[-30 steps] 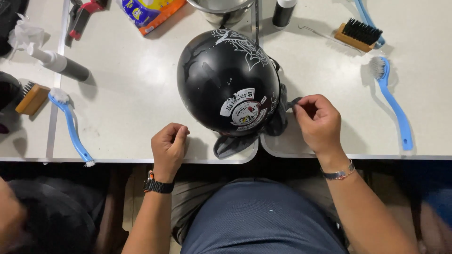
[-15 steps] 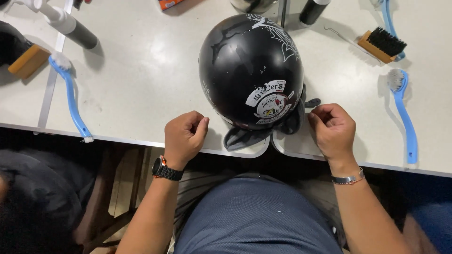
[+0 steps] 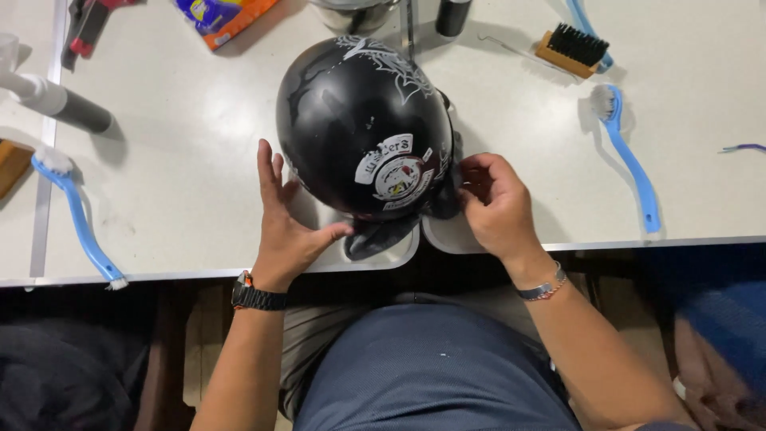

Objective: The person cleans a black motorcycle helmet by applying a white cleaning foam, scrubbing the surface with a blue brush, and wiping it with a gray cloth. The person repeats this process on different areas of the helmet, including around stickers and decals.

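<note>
**Black helmet braced between two hands at the surface edge**

Black and glossy, the round hard-shell helmet (image 3: pixel 363 128) with pale line art on its crown and a round white emblem on its near side sits on the pale surface (image 3: pixel 183 183), close to the near edge and right in front of me, where both arms reach it without stretching.

From the head view, my left hand (image 3: pixel 289 219) is spread wide, fingers straight and fanned, palm against the helmet's lower left flank; it grips nothing, and I judge it is there to stop the dome rolling or sliding. My right hand (image 3: pixel 495 206) is curled, fingertips pinched at the dark strap or lining (image 3: pixel 444 199) on the helmet's lower right rim; exactly what sits between the fingers I cannot tell. A dark flap (image 3: pixel 375 238) hangs from the helmet's underside over the surface edge.

Cleaning tools lie well apart from the helmet, pushed out to leave working room: a blue long-handled brush (image 3: pixel 630 164) on the right, a wooden block brush with black bristles (image 3: pixel 570 48) beyond it, another blue-handled brush (image 3: pixel 76 219) at left, and a grey-and-white spray bottle (image 3: pixel 56 102) lying at far left.
</note>
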